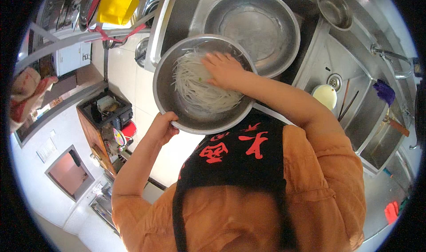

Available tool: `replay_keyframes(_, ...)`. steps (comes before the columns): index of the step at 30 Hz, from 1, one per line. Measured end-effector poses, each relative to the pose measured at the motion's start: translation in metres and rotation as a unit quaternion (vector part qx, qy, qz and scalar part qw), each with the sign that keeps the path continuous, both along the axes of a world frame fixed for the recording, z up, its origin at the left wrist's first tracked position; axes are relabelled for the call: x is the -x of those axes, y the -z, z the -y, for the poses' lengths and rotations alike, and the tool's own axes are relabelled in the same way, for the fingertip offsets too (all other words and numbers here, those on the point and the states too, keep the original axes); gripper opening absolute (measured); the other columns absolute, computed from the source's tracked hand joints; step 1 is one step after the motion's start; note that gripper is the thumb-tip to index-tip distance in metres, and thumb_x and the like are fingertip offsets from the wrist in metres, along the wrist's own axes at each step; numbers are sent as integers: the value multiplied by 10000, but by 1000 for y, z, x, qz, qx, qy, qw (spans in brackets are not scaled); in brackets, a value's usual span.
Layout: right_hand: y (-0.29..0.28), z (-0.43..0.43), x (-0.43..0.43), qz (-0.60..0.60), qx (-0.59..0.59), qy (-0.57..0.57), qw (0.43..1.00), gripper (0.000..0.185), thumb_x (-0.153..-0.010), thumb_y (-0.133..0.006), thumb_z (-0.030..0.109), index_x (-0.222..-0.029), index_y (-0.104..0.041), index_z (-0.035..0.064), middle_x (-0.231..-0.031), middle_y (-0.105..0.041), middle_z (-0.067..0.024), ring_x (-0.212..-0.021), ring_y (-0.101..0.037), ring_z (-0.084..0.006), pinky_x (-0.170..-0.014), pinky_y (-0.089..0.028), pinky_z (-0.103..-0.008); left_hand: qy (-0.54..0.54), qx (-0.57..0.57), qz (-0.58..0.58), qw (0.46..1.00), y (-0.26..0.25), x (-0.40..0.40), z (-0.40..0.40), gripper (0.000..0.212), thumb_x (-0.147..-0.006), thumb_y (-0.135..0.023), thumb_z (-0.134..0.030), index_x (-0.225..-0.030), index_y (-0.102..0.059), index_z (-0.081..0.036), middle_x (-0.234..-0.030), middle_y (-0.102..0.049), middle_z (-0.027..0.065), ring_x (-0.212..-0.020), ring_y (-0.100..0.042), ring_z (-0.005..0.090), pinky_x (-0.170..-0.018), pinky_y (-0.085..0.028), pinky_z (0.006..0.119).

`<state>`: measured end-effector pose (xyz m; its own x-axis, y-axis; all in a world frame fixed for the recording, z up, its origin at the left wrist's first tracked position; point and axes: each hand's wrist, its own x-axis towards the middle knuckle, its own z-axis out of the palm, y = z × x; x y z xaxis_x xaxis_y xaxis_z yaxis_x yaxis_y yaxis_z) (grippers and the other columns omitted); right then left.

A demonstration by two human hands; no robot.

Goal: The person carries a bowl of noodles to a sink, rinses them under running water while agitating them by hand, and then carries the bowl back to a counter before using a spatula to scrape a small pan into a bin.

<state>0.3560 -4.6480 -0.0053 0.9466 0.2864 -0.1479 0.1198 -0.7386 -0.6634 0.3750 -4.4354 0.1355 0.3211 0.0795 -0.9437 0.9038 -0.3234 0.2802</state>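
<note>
A steel mixing bowl [203,124] is held in front of my apron, tilted over the sink. My left hand [165,127] grips its near left rim, with the thumb over the edge. Inside lies a heap of pale, thin vegetable shreds [199,92] with a small green bit among them. My right hand [223,69] rests palm down on the far side of the heap, fingers slightly spread; anything under the palm is hidden. Behind it, a larger, wide steel basin [251,32] sits in the sink, its near left part covered by the bowl.
On the right is a second sink [314,59] with a drain, a pale yellow round item [325,97] and two thin sticks. A small steel bowl [334,10] stands at the back right, near a faucet [389,52]. Yellow cloth [117,6] hangs at the upper left.
</note>
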Motion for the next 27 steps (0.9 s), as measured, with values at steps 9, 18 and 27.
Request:
replay_keyframes(9, -8, 2, 25, 45, -43, 46, 997, 570, -735, -575, 230, -1228, -336, 73, -1272, -303, -178, -1172, -311, -318, -962, -286, -388, 17, 38, 10, 999, 18, 10, -32, 268, -657, -482, -76, -896, -428, 33, -631, -501, 71, -410, -457, 130, -303, -365, 207)
replay_keyframes(18, 35, -10, -9, -9, -182, 31, 983, 738, -683, -647, 290, -1259, -272, 20, -1276, -295, -210, -1172, -308, -333, -972, -264, -372, 26, 9, 8, 1000, 2, 7, -14, 210, -656, -480, -57, -846, -450, 26, -613, -492, 76, -407, -438, 130, -320, -358, 235)
replay_keyframes(27, 26, 5, -4, -48, -215, 14, 975, 919, -620, -678, 400, -1305, -174, 54, -1334, -191, -200, -1197, -246, -370, -995, -223, -398, 74, -57, 21, 995, -24, -5, 26, 207, -659, -478, -50, -855, -459, 14, -598, -487, 63, -390, -451, 138, -312, -379, 236)
